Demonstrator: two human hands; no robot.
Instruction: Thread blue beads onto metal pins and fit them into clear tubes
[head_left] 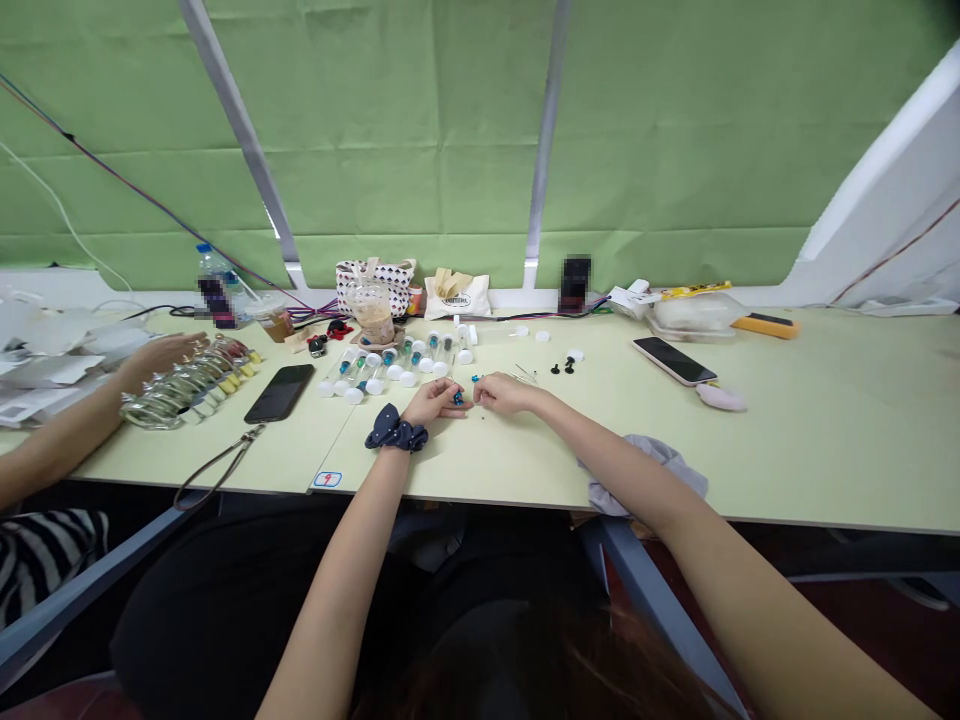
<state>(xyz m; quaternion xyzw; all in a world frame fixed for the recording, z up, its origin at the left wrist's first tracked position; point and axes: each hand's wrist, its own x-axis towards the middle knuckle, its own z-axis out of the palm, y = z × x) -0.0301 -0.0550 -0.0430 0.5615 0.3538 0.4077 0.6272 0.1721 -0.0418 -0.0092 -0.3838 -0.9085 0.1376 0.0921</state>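
My left hand [429, 402], with a dark blue dotted scrunchie [397, 431] on its wrist, pinches a small blue piece [457, 398] at its fingertips. My right hand [502, 394] is close beside it, fingers bunched toward the same piece. Whether those fingers hold anything is hidden at this size. Just beyond the hands lies another tiny blue piece [475, 379]. Thin metal pins [525, 374] rest to the right of it. Several small glass vials [386, 367] with white caps stand or lie farther back.
A co-worker's hand [154, 358] rests by a row of glass vials with yellow caps [187, 385] at the left. A black phone [279, 392] lies near them, and a second phone [674, 360] lies to the right. Small black pieces [564, 367] sit near loose white caps.
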